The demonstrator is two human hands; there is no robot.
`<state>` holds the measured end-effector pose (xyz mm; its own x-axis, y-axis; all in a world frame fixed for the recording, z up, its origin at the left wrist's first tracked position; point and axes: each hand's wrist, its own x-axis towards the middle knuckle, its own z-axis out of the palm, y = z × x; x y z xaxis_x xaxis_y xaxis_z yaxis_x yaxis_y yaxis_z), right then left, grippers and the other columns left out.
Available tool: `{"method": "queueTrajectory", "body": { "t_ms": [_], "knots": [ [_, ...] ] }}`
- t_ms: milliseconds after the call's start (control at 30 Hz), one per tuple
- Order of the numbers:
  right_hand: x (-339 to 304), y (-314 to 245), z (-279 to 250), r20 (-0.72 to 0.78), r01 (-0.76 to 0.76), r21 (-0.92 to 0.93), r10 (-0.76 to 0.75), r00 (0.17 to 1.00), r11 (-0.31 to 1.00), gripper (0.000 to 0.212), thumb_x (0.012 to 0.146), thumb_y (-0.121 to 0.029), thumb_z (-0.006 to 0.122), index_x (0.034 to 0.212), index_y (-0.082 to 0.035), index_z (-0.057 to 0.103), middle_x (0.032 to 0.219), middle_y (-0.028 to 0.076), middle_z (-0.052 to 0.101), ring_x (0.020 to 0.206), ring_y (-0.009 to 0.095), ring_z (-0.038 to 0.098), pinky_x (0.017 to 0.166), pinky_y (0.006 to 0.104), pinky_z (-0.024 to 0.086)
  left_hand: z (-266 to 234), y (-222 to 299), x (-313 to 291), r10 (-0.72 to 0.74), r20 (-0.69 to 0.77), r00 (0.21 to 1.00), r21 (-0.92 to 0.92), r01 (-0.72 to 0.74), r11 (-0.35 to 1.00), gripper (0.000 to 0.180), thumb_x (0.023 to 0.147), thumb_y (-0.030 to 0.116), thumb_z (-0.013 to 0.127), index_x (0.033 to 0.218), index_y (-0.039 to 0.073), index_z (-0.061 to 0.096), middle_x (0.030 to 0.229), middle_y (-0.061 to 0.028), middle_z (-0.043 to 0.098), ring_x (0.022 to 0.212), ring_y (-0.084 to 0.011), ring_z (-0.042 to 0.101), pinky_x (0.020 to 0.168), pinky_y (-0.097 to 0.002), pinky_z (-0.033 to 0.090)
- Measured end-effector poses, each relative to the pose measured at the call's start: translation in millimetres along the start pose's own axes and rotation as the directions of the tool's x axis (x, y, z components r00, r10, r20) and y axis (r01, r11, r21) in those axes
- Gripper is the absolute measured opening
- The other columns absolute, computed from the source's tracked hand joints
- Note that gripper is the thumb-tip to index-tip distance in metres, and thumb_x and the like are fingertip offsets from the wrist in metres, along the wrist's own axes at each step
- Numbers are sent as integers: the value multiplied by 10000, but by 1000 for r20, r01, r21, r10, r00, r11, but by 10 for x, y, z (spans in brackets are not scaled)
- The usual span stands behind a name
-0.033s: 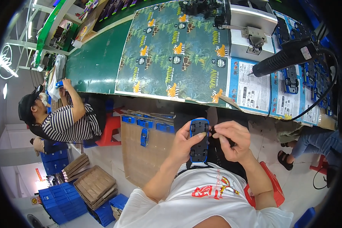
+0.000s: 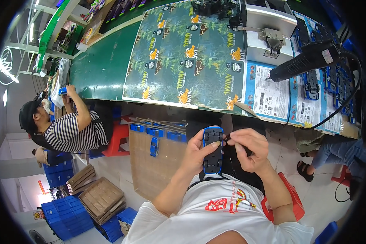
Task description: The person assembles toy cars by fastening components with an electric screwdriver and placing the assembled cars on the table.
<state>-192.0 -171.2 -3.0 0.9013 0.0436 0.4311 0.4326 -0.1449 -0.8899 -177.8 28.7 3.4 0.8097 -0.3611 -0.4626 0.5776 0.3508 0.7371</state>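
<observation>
My left hand (image 2: 197, 153) is closed round a blue toy car (image 2: 212, 157), which is turned so its black underside and wheels face up. Its thumb presses across the middle of the underside. Just right of the car, my right hand (image 2: 251, 148) is closed in a pinch, fingertips close to the car's edge. A small dark bit shows at those fingertips, too small to name. Above and to the right, a black corded electric screwdriver (image 2: 305, 64) rests over the bench, its tip pointing left.
The green bench (image 2: 103, 67) carries a sheet printed with animals (image 2: 187, 57). A metal device (image 2: 272, 38) stands behind the screwdriver; several upturned toy cars (image 2: 311, 87) lie right. Left of me is a cardboard tray (image 2: 154, 175) with blue cars. A co-worker in stripes (image 2: 75, 130) sits further left.
</observation>
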Motion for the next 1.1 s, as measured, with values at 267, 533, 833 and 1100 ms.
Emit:
{"method": "queueTrajectory", "body": {
  "t_ms": [267,533,833,1100],
  "knots": [
    [42,-21,105,19,-7,-91,9,1000,996,355,760,70,590,1108,50,653,1041,191,706,954,323,687,820,379,556,-18,-11,46,63,6,998,27,-63,998,455,910,22,661,1341,29,515,1137,-77,668,998,-140,659,863,-295,547],
    [-7,-78,207,-31,-50,-35,49,998,998,409,730,60,619,1136,36,663,1047,200,688,879,300,694,761,343,569,-42,-38,57,84,-9,996,29,-84,996,491,901,18,665,1365,26,506,1138,-74,662,1003,-132,655,868,-291,546],
    [153,-28,119,-21,114,-230,-122,992,967,395,701,83,628,1087,16,673,989,152,712,902,310,694,756,358,572,31,45,102,60,53,997,2,-61,998,469,912,20,647,1359,28,503,1132,-85,663,1006,-133,656,871,-295,551],
    [261,-57,-248,-117,172,-357,-227,967,918,273,737,92,621,997,27,676,944,136,719,874,307,694,770,378,567,120,723,226,168,-28,985,138,-162,977,556,831,34,708,1336,49,475,1155,-153,644,997,-228,664,815,-367,571]
  ]
}}
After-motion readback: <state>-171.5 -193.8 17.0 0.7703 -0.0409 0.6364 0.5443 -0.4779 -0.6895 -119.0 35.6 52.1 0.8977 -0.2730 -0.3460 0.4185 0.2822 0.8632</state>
